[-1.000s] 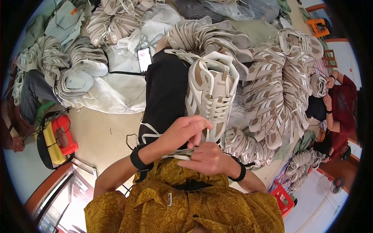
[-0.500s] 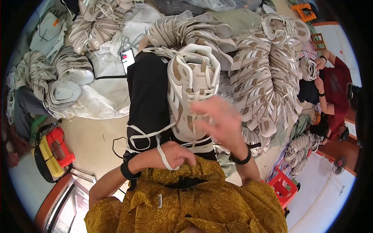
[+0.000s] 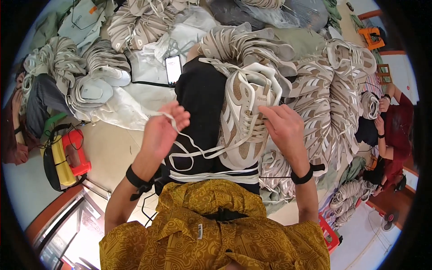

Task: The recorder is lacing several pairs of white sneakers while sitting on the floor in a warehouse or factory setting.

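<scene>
A beige and white sneaker (image 3: 240,112) rests on my lap, its toe toward me and its lower eyelets laced. My left hand (image 3: 165,128) is raised to the left of the shoe, fingers curled. A long off-white shoelace (image 3: 198,153) loops over this hand and runs back to the sneaker's lacing. My right hand (image 3: 285,128) is at the shoe's right eyelet row beside the tongue, thumb and fingertips pinched together. Whatever lies between those fingertips is hidden. A bundle of white laces (image 3: 216,175) lies across my lap, below the toe.
Rows of stacked shoe uppers (image 3: 324,99) lie to the right, with more (image 3: 243,42) behind the sneaker. A phone (image 3: 173,70) lies on white sheeting at left. A red stool (image 3: 76,148) stands at lower left. A co-worker (image 3: 396,121) holds a shoe at far right.
My left hand has risen away from my lap, drawing the lace up and left. My right hand has moved from over the toe to the upper eyelets. The view has shifted.
</scene>
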